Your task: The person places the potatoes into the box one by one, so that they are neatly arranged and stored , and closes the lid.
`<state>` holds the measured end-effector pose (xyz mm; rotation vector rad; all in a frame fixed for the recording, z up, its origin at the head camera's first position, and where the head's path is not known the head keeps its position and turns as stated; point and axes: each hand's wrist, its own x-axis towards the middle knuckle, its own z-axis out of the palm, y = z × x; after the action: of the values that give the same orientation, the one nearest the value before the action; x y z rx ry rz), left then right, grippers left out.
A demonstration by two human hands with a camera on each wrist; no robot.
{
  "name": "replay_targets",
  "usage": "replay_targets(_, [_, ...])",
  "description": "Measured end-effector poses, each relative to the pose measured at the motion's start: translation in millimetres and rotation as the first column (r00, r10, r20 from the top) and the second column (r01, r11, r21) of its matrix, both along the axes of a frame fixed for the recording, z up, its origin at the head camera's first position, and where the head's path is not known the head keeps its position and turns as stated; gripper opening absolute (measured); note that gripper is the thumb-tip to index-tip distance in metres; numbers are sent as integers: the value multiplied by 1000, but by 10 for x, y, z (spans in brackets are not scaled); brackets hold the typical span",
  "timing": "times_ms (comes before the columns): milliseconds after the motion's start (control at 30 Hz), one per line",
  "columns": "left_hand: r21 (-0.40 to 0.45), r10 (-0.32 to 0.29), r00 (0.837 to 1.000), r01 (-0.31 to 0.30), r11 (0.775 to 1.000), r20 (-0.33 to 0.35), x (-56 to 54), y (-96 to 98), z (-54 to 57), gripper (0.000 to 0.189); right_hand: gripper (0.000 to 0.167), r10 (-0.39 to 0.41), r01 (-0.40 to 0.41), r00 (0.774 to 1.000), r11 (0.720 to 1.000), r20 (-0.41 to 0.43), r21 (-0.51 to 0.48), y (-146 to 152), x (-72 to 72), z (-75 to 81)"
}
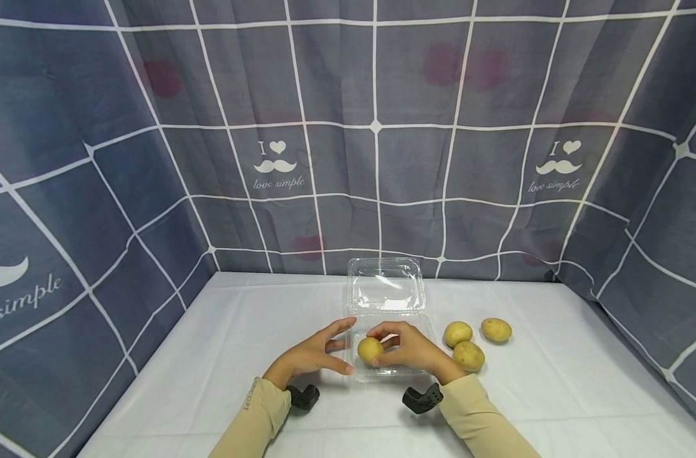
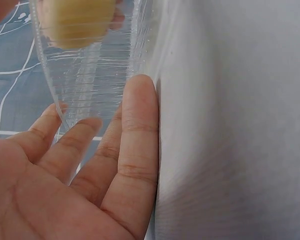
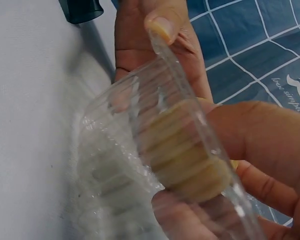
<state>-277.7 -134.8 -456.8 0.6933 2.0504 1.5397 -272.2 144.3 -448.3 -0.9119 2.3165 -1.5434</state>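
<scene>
My right hand (image 1: 411, 348) pinches a yellow potato (image 1: 369, 350) between thumb and fingers, inside the left part of a clear plastic clamshell box (image 1: 390, 374). Through the ribbed wall, the right wrist view shows this potato (image 3: 182, 155) blurred, with fingertips around it. My left hand (image 1: 313, 351) is at the box's left side, its thumb and fingers spread. In the left wrist view its fingers (image 2: 137, 135) lie nearly straight along the outside of the wall. Its thumb (image 3: 162, 25) is at the rim in the right wrist view.
The box's hinged lid (image 1: 385, 286) stands raised at the back. Three more potatoes lie right of the box: one near my right wrist (image 1: 468, 356), one behind it (image 1: 458, 333) and one farther right (image 1: 496, 329). A checked curtain (image 1: 336, 159) encloses the white table (image 1: 256, 305).
</scene>
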Motion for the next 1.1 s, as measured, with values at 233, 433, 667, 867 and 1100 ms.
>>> replay_targets(233, [4, -10, 1000, 10, 1000, -3, 6, 2, 4, 105, 44, -25, 28, 999, 996, -32, 89, -37, 9, -43])
replay_targets(433, [10, -13, 1000, 13, 1000, 4, 15, -9, 10, 106, 40, 20, -13, 998, 993, -58, 117, -55, 21, -48])
replay_targets(667, [13, -18, 1000, 18, 1000, 2, 4, -8, -4, 106, 40, 52, -45, 997, 991, -51, 122, -42, 24, -41])
replay_targets(867, [16, -16, 1000, 16, 1000, 5, 3, -10, -11, 106, 36, 40, -42, 999, 993, 24, 106, -42, 30, -50])
replay_targets(1100, [29, -15, 1000, 15, 999, 15, 8, -8, -1, 106, 36, 73, -78, 995, 995, 74, 67, -16, 18, -65])
